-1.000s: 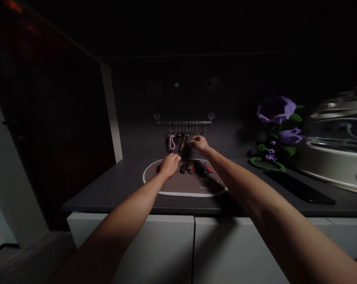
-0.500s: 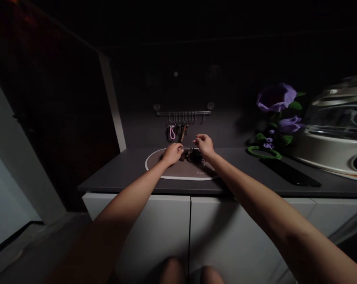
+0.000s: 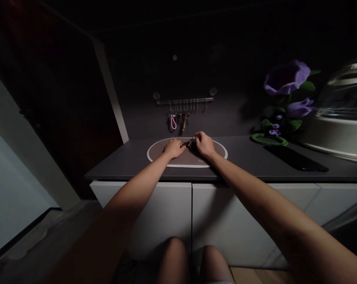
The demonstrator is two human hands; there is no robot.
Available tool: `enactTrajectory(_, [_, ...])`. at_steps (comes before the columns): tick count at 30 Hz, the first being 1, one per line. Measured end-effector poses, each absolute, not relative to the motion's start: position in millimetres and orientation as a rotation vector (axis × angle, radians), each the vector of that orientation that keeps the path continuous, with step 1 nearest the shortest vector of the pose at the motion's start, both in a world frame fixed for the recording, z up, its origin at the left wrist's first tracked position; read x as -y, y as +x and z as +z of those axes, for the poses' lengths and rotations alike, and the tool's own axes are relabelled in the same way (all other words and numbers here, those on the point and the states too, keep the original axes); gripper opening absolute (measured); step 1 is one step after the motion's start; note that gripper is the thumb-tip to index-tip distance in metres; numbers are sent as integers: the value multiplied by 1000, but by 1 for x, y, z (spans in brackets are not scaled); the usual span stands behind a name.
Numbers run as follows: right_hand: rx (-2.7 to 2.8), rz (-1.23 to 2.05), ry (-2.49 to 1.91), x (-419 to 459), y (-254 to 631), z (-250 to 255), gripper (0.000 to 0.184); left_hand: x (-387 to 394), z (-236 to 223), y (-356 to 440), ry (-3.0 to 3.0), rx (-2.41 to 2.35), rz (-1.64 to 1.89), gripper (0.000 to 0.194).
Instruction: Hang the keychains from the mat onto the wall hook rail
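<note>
On the oval brown mat (image 3: pixel 178 162) with its white rim lies a small dark bunch of keys (image 3: pixel 190 144), between my two hands and partly covered by them. The fingers of my right hand (image 3: pixel 204 145) are pinched on its metal ring end. My left hand (image 3: pixel 174 149) rests palm down on the mat, thumb apart from the fingers and close against the left side of the bunch. Above hangs a clear hook rail (image 3: pixel 185 101) on the wall, carrying a pink loop keychain (image 3: pixel 173 122), a brown lettered strap (image 3: pixel 184 123) and several keys.
To the right stand purple artificial flowers (image 3: pixel 287 79) with a green ring base (image 3: pixel 268 139). A black flat slab (image 3: pixel 296 157) lies before a cream appliance with a clear dome (image 3: pixel 338 136). White cupboard doors (image 3: pixel 163 213) sit below the dark countertop (image 3: pixel 122 162).
My right hand has come down from beside the hanging keys to the bunch on the mat. My left hand stays at the bunch's left. The view has tilted downward.
</note>
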State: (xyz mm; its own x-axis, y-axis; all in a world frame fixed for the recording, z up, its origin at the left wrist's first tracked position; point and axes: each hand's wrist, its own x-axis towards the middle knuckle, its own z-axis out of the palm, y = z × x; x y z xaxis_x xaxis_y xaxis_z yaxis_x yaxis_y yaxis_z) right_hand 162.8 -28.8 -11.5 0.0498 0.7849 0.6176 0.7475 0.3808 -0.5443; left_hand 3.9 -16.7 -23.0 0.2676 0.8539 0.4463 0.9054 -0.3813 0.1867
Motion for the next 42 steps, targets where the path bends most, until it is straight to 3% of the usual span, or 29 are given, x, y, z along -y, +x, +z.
enactTrajectory(14, [1786,-37,-1305,19,160,-12,30,5,-12,-16,-2286,1654,-1563,25])
enactTrajectory(22, [1775,-8,-1233,17,161,-14,27,2,-5,-18,-2258,1863,-2551,26])
enactTrajectory(28, [1793,3,-1234,20,159,-12,27,9,5,-23,-2298,1809,-3046,34])
enactTrajectory(34, [1813,-13,-1188,25,156,-10,27,16,10,-24,-2447,1511,-3337,41])
enactTrajectory(42, [1883,-18,-946,29,151,-9,24,18,12,-20,-2600,1232,-3439,42])
